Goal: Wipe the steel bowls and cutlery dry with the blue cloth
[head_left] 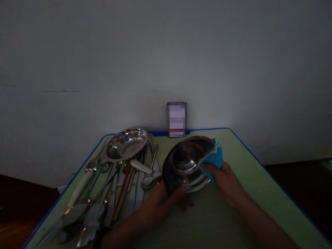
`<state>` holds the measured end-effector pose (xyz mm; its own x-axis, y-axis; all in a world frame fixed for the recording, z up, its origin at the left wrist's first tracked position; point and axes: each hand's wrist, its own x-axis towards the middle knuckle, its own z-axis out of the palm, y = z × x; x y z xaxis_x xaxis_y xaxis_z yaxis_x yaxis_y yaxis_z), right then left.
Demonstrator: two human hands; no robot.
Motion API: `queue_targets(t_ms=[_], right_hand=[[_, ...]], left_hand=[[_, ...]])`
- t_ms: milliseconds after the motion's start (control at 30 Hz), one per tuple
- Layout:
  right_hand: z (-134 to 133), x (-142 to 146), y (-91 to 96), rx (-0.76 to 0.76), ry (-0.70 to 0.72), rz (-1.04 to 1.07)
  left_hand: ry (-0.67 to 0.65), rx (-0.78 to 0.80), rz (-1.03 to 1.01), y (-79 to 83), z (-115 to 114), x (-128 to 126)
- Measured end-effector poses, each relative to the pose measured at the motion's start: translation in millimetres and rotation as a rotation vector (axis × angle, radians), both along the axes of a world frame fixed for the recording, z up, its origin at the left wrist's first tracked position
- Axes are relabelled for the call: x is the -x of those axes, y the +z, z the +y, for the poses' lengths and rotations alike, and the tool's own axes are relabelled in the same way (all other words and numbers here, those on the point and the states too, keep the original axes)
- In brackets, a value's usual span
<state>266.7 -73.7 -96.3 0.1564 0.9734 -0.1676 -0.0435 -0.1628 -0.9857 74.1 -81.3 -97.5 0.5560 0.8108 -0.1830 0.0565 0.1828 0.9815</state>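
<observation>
Tilted up above the table, a round stainless steel dish (190,162) shows its shiny side. My left hand (166,202) grips its lower left rim, thumb on the near face and some fingers beneath. At the right rim, my right hand (223,176) is closed on a blue cloth (215,159), which is folded over the edge and pressed against the metal. Left of the dish lies a spread of metal cutlery, with a white-handled spoon (147,180) nearest to my left hand.
A second steel dish (127,143) rests tilted on the cutlery at the back left. Brown chopsticks (121,193) lie among knives and forks. A phone with a blurred screen (177,119) leans on the wall behind the blue-edged green table (259,193).
</observation>
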Motion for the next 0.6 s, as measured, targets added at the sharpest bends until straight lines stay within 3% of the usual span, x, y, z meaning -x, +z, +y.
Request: queue_targets(t_ms=[100,267,367,600], right_hand=[[5,-12,6.4,-0.058,-0.015,-0.024],[3,-27,20.1,-0.4,-0.138,-0.518],[-3,-29,21.2,-0.577,-0.137,-0.717],[-8,-29,14.9,-0.933,0.03,-0.842]], left_hand=[[-0.033,-0.033,0.0,1.8,-2,1],[0.026,0.004,-0.076,-0.5,2,8],[0.034,-0.029,-0.099,-2.5,3,13],[0.048,-0.49,0.018,-3.8,-12,16]])
